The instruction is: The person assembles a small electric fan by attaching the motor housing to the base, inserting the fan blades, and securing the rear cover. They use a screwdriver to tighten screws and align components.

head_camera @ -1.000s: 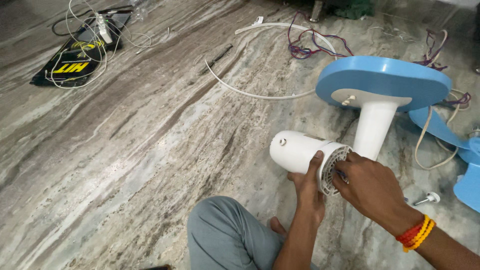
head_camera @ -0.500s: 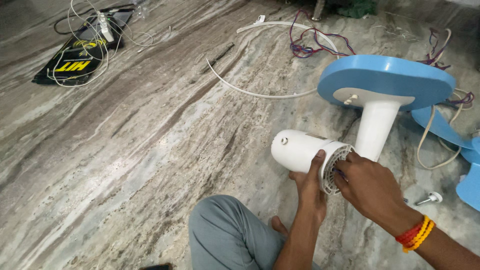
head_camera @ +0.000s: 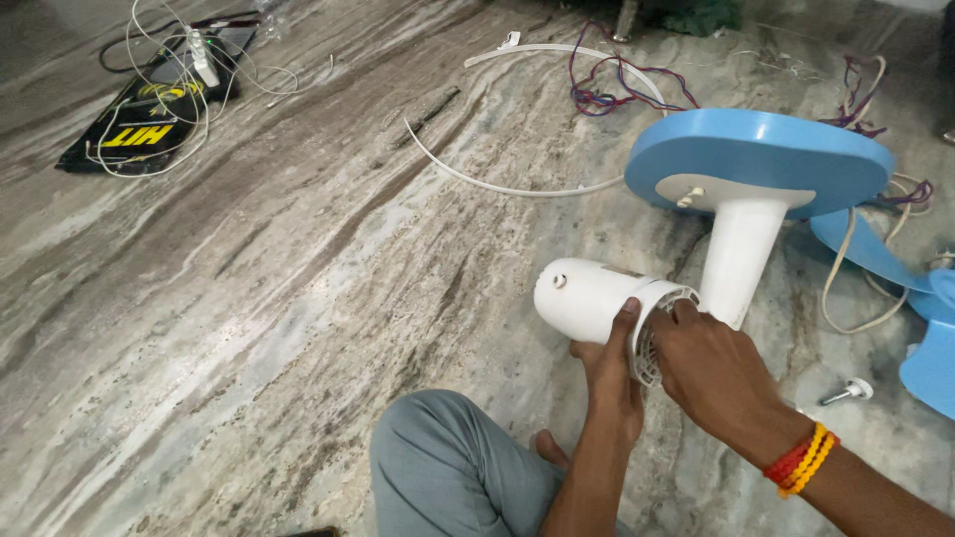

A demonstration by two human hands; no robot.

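Left hand point(head_camera: 609, 373) is cupping the smooth white motor housing point(head_camera: 582, 298) from below; right hand point(head_camera: 708, 373), at three o'clock, is pressing curled fingers into its ribbed grille point(head_camera: 655, 333)

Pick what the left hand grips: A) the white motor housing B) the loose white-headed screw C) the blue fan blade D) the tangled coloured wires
A: the left hand wraps the white motor housing from below, thumb up along its vented rim, while the right hand covers the vented end.
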